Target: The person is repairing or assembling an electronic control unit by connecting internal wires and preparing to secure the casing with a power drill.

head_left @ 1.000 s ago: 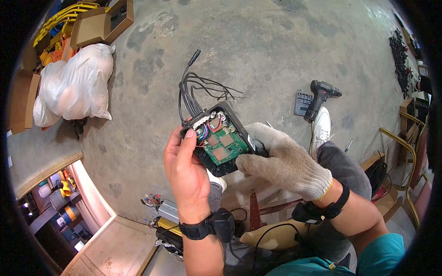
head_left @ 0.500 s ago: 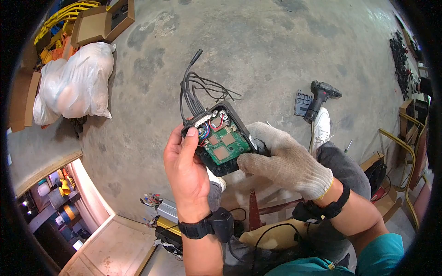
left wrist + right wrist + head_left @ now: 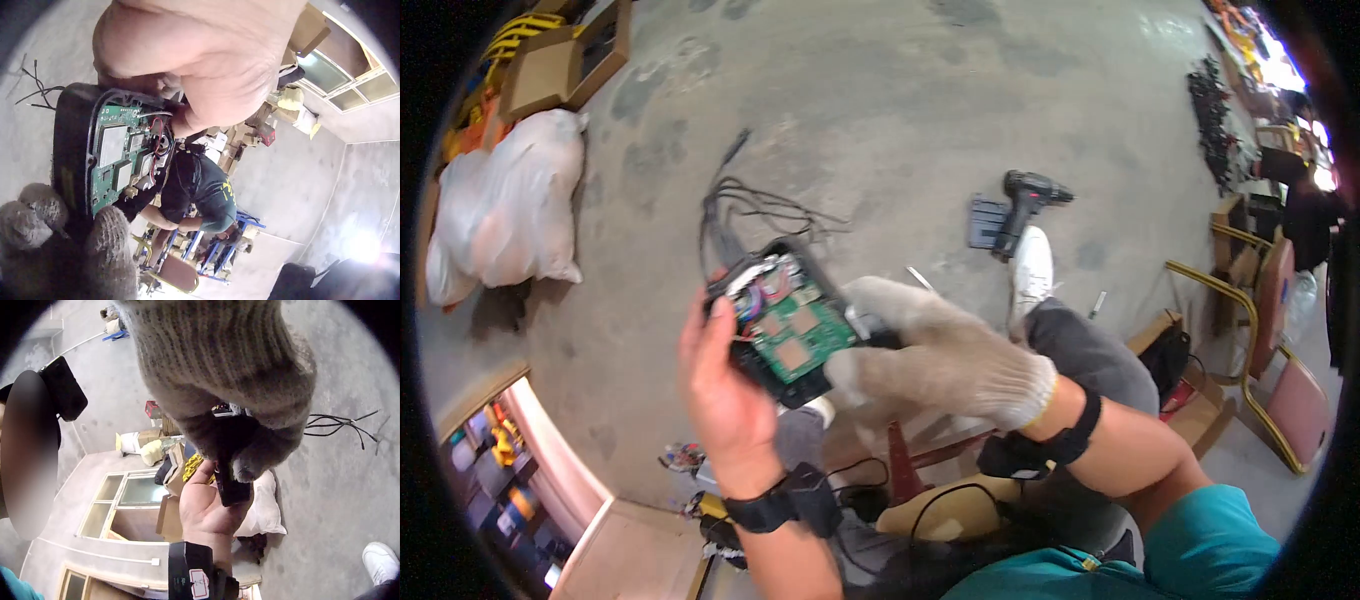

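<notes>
A black open case (image 3: 778,388) with a green circuit board (image 3: 808,335) inside sits between both hands; dark cables (image 3: 725,215) trail from its upper left corner. The bare left hand (image 3: 730,390) grips the case's left side, its thumb at the rim by the coloured wires. On the right, the gloved right hand (image 3: 945,350) pinches the lower right edge of the case. In the left wrist view the board (image 3: 119,150) faces the camera, with glove fingers (image 3: 109,250) at one end. The right wrist view shows the case (image 3: 234,490) dark and edge-on.
A cordless drill (image 3: 1025,205) lies on the floor beside a grey tray (image 3: 987,222), near a white shoe (image 3: 1032,265). White sacks (image 3: 525,205) and an open carton (image 3: 540,75) stand at left, chairs (image 3: 1295,410) at right. Another person (image 3: 209,194) bends over in the left wrist view.
The head view has swung, so the floor, drill and sacks appear farther left, and more chairs show at right. Both hands still hold the case, which also appears farther left and slightly lower.
</notes>
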Tool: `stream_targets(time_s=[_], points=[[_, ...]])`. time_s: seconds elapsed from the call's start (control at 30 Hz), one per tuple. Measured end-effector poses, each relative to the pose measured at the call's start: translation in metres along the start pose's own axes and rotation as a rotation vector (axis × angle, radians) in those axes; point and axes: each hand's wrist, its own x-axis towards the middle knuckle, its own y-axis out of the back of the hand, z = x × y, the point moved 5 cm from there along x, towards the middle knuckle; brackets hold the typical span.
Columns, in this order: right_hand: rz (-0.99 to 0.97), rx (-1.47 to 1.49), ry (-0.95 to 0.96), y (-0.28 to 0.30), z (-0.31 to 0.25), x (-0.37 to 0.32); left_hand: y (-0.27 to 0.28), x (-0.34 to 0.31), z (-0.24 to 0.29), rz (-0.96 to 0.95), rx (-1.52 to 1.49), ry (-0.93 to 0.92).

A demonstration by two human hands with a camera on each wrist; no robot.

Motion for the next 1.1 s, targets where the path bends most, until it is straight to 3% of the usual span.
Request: stream_targets(time_s=[0.07,0.13,0.2,0.23,0.3,0.33,0.37,0.4,0.47,0.53,0.6,0.67,0.77,0.83,0.97,1.03,1.1], points=[[-0.166,0.082,-0.076,-0.004,-0.005,-0.004,0.003,0.001,0.001,-0.076,-0.008,0.009],[-0.189,0.016,-0.093,0.003,0.0,-0.003,0.005,-0.001,0.001,-0.003,-0.042,0.032],[-0.188,-0.174,0.558,0.009,0.011,0.003,0.004,-0.001,0.004,-0.077,-0.067,0.051],[-0.179,-0.183,0.552,0.018,0.021,0.005,0.007,-0.002,0.005,-0.044,-0.048,0.044],[0.063,-0.201,-0.023,0.062,0.051,0.016,0.01,-0.003,0.007,-0.003,-0.039,0.038],[0.194,-0.299,-0.054,0.093,0.089,0.03,0.008,-0.003,0.009,-0.001,-0.054,0.031],[0.261,-0.172,-0.234,0.128,0.135,0.043,0.006,-0.004,0.01,0.004,-0.051,0.017],[0.339,-0.246,-0.23,0.175,0.197,0.062,0.006,-0.004,0.011,0.015,-0.045,0.005],[0.563,-0.533,-0.369,0.233,0.22,0.064,0.009,-0.005,0.01,0.027,-0.076,0.016],[0.712,-0.467,-0.465,0.262,0.236,0.061,0.012,-0.003,0.011,0.014,-0.103,0.002],[0.748,-0.495,-0.521,0.284,0.261,0.072,0.014,-0.003,0.011,0.067,-0.11,-0.01],[0.859,-0.549,-0.412,0.306,0.286,0.086,0.016,-0.005,0.007,0.094,-0.099,0.032],[0.922,-0.484,-0.5,0.329,0.328,0.116,0.017,-0.009,0.001,0.13,-0.058,0.063],[0.95,-0.384,-0.469,0.32,0.323,0.127,0.013,-0.01,-0.002,0.133,-0.081,0.059],[0.928,-0.638,-0.603,0.334,0.334,0.143,0.01,-0.005,-0.006,0.162,-0.065,0.068],[0.833,-0.415,-0.603,0.358,0.368,0.149,0.007,-0.004,-0.008,0.1,-0.078,0.086],[0.844,-0.261,-0.552,0.363,0.367,0.139,0.008,-0.003,-0.011,0.101,-0.078,0.08]])
